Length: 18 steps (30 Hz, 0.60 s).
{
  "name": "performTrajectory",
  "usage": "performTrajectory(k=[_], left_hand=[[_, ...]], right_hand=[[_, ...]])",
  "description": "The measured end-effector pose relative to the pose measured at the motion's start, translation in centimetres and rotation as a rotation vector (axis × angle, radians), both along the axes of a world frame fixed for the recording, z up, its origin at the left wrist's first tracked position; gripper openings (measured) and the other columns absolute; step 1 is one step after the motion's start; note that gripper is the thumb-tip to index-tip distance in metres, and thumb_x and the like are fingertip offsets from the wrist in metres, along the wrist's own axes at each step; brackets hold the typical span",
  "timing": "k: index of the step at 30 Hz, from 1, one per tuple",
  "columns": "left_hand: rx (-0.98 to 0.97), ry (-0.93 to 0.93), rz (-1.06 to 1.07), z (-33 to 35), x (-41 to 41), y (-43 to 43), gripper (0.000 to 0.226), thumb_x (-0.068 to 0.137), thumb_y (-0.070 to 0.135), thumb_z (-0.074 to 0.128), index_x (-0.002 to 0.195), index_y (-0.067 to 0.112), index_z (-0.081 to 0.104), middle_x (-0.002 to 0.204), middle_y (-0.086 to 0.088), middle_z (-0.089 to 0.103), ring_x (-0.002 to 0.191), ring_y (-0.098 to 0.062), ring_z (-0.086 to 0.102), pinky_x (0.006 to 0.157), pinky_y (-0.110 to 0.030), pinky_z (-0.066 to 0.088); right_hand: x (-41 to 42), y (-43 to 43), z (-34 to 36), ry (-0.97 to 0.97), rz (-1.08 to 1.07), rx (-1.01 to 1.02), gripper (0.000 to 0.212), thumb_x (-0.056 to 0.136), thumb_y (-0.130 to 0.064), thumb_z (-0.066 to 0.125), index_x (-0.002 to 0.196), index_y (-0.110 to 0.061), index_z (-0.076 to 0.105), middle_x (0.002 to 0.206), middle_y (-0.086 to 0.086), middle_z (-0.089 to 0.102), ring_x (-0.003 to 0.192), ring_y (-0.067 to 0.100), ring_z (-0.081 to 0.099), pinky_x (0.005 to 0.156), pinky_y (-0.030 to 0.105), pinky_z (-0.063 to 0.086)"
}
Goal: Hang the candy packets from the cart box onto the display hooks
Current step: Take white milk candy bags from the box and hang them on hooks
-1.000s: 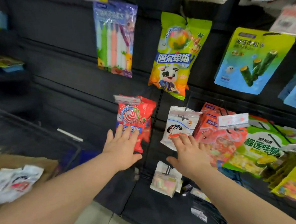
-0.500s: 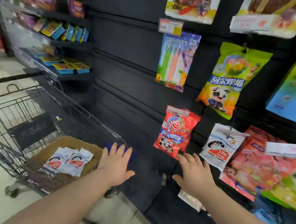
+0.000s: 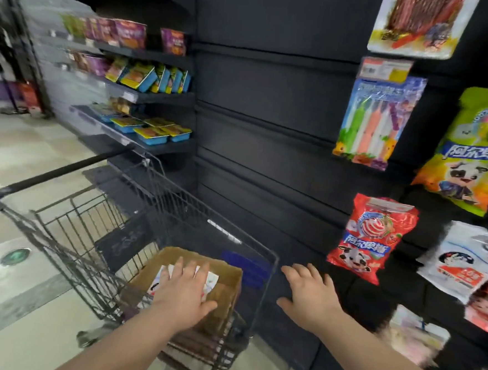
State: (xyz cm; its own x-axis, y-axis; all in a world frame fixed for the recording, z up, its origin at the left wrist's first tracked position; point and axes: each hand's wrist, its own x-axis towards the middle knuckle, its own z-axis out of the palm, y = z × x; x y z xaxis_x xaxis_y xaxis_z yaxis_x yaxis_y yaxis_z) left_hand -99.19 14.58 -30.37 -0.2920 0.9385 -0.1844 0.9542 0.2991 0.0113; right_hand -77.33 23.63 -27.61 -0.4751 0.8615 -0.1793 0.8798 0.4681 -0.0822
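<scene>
The left hand [image 3: 184, 293] reaches into the cardboard box [image 3: 229, 273] in the wire cart [image 3: 89, 231], its fingers [image 3: 178, 267] straight and slightly spread over the white candy packets [image 3: 157, 284] lying there; the right hand [image 3: 308, 296] hovers just beside the cart, fingers spread, holding nothing; a red packet [image 3: 369, 239] hangs on the dark display above it.

Left hand [image 3: 184, 292], right hand [image 3: 307, 297]: flat, outstretched

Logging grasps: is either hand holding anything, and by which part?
Nothing held: left hand open over the white packets in the box; right hand open, empty.
</scene>
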Motion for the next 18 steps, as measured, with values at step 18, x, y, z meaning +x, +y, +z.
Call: performTrajectory(k=[18], left_hand=[[-0.062,-0.058,0.132,-2.7,-15.1,-2.6,0.081,0.091,0.057,0.048,0.154,0.023,0.01,0.159,-0.005,0.019,0.149,-0.03,0.009,0.119,-0.051,0.012]], right_hand=[[-16.5,1.7,-6.7,-0.106,0.076,-0.195,0.064,0.091,-0.047,0.052,0.147,-0.028,0.026,0.157,0.001,0.025,0.147,0.028,0.015,0.118,0.051,0.012]])
